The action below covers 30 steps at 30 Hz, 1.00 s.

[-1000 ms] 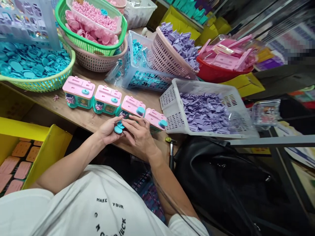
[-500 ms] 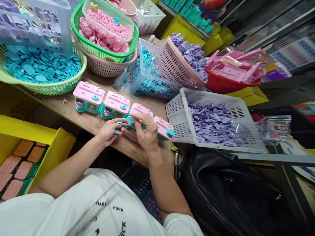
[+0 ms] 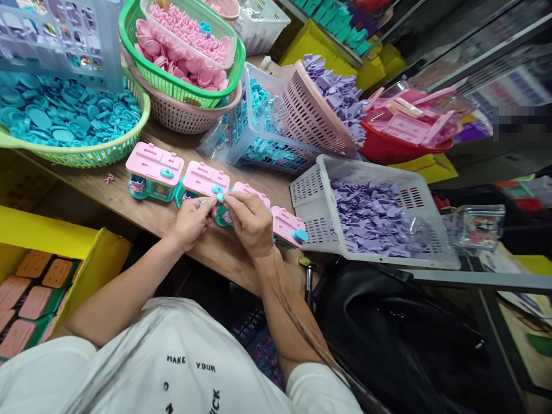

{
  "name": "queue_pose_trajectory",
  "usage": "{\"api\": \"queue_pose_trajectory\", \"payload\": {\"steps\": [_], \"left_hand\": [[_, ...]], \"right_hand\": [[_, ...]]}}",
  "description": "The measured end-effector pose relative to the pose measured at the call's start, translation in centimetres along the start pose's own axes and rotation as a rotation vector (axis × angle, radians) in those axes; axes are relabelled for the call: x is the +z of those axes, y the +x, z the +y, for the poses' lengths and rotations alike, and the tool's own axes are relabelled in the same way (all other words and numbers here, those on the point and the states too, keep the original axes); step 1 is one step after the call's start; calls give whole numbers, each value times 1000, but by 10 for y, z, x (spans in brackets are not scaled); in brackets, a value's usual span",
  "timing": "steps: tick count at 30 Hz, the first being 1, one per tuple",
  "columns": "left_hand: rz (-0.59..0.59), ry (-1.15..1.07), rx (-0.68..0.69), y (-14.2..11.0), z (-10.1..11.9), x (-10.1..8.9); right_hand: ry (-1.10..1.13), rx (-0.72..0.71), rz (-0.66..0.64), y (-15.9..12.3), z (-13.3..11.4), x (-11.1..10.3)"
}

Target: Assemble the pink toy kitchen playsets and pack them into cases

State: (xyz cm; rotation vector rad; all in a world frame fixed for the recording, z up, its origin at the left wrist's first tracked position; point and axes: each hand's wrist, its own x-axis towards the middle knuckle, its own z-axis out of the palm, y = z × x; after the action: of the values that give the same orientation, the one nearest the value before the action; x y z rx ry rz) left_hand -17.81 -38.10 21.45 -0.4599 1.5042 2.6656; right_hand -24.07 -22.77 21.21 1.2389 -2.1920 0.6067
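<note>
Several toy vehicles with pink roofs and teal bodies stand in a slanting row; the leftmost toy vehicle (image 3: 154,172) shows a blue round piece on its roof. My left hand (image 3: 194,221) is closed in front of the second toy vehicle (image 3: 202,177), with a bit of blue plastic showing at its fingers. Beside it my right hand (image 3: 252,223) pinches a small blue round piece (image 3: 220,197), and the fingertips of both hands almost meet there. Behind my right hand the third toy vehicle (image 3: 254,192) is partly hidden. The rightmost toy vehicle (image 3: 287,224) carries a blue disc (image 3: 300,236).
A yellow-green basket of blue discs (image 3: 69,155) stands at left, a green basket of pink parts (image 3: 181,86) behind. At right is a white crate of purple pieces (image 3: 340,230). A hammer (image 3: 309,279) lies at the table edge. A yellow box (image 3: 99,259) holds more toys.
My right hand has moved left and my left hand has turned and closed more, so their fingertips come together. The blue piece in the right hand has shifted left and up.
</note>
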Motion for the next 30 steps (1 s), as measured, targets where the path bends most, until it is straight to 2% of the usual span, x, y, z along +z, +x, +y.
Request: {"api": "queue_pose_trajectory", "payload": {"steps": [3, 6, 10, 18, 26, 28, 30], "left_hand": [[48, 78, 145, 6, 1, -1], [125, 240, 293, 9, -4, -5], [147, 369, 344, 8, -9, -8], [150, 320, 293, 4, -4, -5], [140, 260, 233, 4, -4, -5], [104, 144, 162, 3, -3, -5], [55, -39, 19, 0, 1, -6]], "right_hand": [[-24, 143, 79, 10, 9, 16], [-49, 214, 94, 14, 11, 30], [-84, 262, 88, 12, 8, 38], [-42, 333, 25, 11, 7, 38], [-39, 179, -21, 3, 4, 32], [-70, 163, -18, 3, 1, 31], [-112, 187, -8, 4, -3, 29]]}}
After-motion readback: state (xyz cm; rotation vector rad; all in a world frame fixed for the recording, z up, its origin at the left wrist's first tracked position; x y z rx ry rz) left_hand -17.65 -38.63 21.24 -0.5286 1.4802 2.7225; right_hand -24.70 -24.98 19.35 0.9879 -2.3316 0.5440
